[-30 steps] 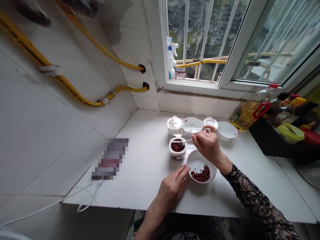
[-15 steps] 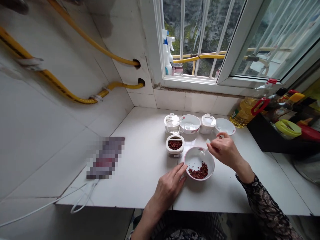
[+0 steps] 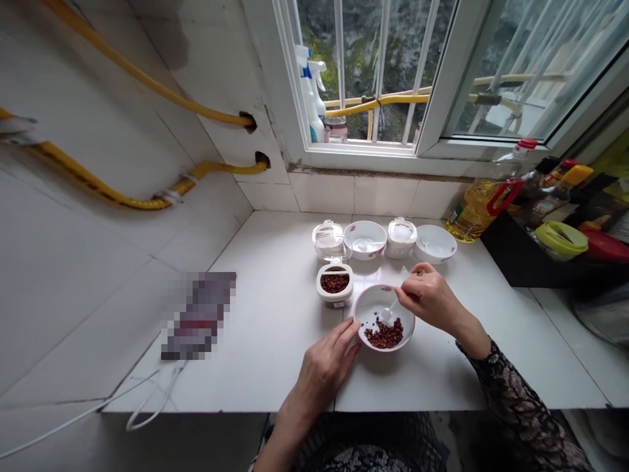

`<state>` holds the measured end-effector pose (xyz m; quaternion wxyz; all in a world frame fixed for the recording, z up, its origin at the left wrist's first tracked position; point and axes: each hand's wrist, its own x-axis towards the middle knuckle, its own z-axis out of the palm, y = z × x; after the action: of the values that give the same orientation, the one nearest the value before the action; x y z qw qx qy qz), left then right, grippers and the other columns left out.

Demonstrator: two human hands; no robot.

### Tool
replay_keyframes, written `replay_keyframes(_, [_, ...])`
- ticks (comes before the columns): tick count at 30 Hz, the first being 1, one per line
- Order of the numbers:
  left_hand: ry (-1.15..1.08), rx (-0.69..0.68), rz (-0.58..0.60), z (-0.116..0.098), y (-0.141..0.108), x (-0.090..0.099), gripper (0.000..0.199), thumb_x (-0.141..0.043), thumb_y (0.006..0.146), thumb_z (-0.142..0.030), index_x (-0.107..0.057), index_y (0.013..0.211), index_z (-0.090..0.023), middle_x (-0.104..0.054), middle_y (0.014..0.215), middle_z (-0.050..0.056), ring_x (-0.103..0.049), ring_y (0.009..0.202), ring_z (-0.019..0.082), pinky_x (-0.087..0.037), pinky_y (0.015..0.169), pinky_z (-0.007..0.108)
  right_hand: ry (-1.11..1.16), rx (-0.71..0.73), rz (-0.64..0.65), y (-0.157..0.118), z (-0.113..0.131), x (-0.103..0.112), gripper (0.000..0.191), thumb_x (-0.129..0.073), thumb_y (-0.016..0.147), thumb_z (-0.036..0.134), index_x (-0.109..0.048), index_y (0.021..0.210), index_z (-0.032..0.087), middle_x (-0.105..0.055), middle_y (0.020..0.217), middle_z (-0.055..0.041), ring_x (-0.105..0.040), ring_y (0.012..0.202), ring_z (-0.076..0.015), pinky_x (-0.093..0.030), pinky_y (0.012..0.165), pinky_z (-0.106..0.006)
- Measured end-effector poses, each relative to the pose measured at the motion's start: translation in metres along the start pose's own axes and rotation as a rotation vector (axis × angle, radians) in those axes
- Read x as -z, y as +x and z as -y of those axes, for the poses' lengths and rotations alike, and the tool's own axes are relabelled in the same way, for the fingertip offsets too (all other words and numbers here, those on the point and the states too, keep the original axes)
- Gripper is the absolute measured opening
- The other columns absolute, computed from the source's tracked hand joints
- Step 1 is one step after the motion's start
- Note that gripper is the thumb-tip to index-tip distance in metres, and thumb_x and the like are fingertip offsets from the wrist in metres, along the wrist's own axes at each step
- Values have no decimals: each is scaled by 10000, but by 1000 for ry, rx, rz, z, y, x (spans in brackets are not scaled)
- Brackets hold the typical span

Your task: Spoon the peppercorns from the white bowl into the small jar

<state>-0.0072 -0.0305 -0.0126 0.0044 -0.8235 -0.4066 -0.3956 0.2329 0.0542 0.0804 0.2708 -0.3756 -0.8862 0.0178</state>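
Observation:
Against the left rim of a white bowl [image 3: 369,303] rest the fingertips of my left hand [image 3: 327,364], with the thumb low beside it, steadying the bowl. Inside the bowl lie dark red Sichuan peppercorns [image 3: 386,335], gathered toward the near side. My right hand [image 3: 426,296] pinches the handle of a small white spoon [image 3: 387,316] above the right rim. The spoon's head is down among the peppercorns. Just behind and left of the bowl stands a white seasoning jar [image 3: 335,298], its clear lid raised and more peppercorns in it.
Behind stand two white lidded jars [image 3: 401,244] and two white bowls [image 3: 435,244] in a row. An oil bottle [image 3: 474,210] and a black rack [image 3: 514,252] of condiments are at the right. A blurred dark object [image 3: 199,316] with a white cable lies left. The counter's front edge [image 3: 221,412] is near.
My right hand has lowered the spoon from the bowl's upper right into the peppercorns. My left hand stays at the bowl's rim. The whole view has shifted slightly.

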Motion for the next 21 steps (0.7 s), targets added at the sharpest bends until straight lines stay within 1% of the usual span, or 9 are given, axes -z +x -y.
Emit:
replay_keyframes(3, [0, 3, 5, 0, -1, 0, 373, -463, 999, -183, -467, 1371, -165, -702, 1164, 144, -701, 1057, 218, -598, 853, 296, 25, -4, 7, -2, -2, -6, 435, -492, 947, 239, -413, 520, 200, -473, 459, 58, -323, 453, -84, -416, 803, -327])
replay_keyframes(6, [-8, 8, 19, 1, -1, 0, 404, -471, 991, -175, -452, 1394, -177, -698, 1181, 138, -700, 1060, 217, -596, 862, 295, 112, 30, 38, -4, 3, -16, 415, -487, 936, 205, -410, 528, 196, -481, 463, 64, -341, 458, -78, -415, 804, -317])
replay_keyframes(9, [-9, 5, 18, 0, 0, 1, 405, -473, 987, -166, -455, 1391, -170, -698, 1179, 140, -700, 1061, 216, -593, 868, 292, 192, 41, 18, -5, 8, -23, 409, -489, 934, 198, -399, 535, 193, -464, 464, 72, -346, 465, -75, -417, 799, -310])
replay_keyframes(11, [-5, 0, 15, 0, 0, 1, 386, -474, 989, -165, -463, 1375, -159, -698, 1172, 145, -697, 1067, 215, -589, 875, 290, 222, 16, -11, -5, 8, -25, 417, -487, 937, 208, -383, 533, 194, -429, 458, 79, -310, 462, -75, -420, 789, -308])
replay_keyframes(14, [-1, -1, 19, 0, 0, 1, 359, -474, 993, -165, -473, 1352, -152, -698, 1164, 148, -693, 1076, 210, -584, 881, 284, 260, -60, -61, -6, 6, -24, 435, -484, 939, 234, -346, 528, 202, -374, 456, 80, -272, 475, -87, -431, 764, -298])
replay_keyframes(17, [0, -6, 13, 1, -1, 1, 340, -472, 994, -167, -485, 1333, -147, -698, 1159, 150, -695, 1068, 211, -585, 873, 283, 288, -137, -112, -8, 3, -23, 445, -494, 937, 250, -320, 529, 208, -345, 464, 65, -326, 512, -104, -430, 708, -272])
replay_keyframes(19, [2, -11, 5, 1, -1, 0, 329, -471, 997, -175, -493, 1323, -146, -700, 1154, 150, -701, 1054, 210, -588, 858, 280, 277, -146, -127, -10, 1, -24, 445, -498, 937, 252, -317, 533, 208, -337, 466, 64, -330, 515, -104, -425, 697, -265])
replay_keyframes(21, [5, -13, -5, 1, -1, 0, 321, -473, 998, -181, -499, 1317, -146, -703, 1147, 149, -707, 1036, 208, -591, 844, 276, 235, -121, -134, -10, 0, -26, 442, -500, 935, 245, -313, 537, 204, -325, 463, 77, -269, 491, -92, -427, 727, -275])
